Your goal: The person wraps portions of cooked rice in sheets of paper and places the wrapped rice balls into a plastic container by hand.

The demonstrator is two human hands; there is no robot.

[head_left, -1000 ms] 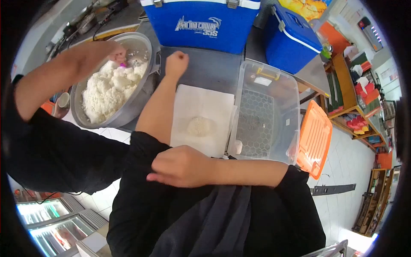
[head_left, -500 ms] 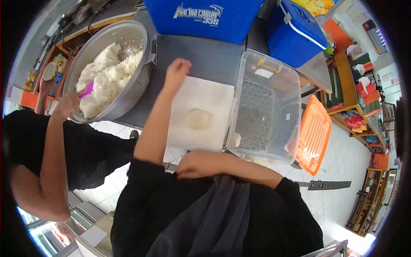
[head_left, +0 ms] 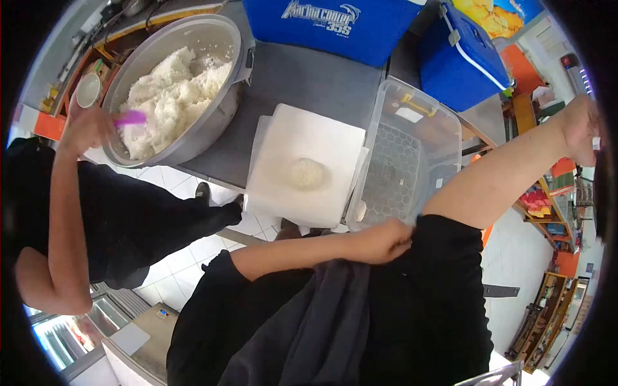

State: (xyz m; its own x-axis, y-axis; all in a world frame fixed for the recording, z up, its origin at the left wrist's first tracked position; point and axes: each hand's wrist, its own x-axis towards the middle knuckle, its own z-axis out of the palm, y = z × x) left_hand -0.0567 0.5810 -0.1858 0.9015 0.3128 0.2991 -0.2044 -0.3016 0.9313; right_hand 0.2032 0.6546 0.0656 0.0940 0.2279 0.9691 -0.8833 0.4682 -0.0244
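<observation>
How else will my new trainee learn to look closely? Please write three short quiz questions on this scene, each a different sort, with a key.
1. Multiple choice: what is in the large round grey metal pot?
A) chopped green leaves
B) white rice
C) dark brown sauce

2. True or false: a small, pale, rounded mound sits on the rectangular white sheets.

3. Fill in the missing colour: the co-worker's bare hand at the pot holds a ____ utensil.

Key: 1. B; 2. true; 3. purple
</observation>
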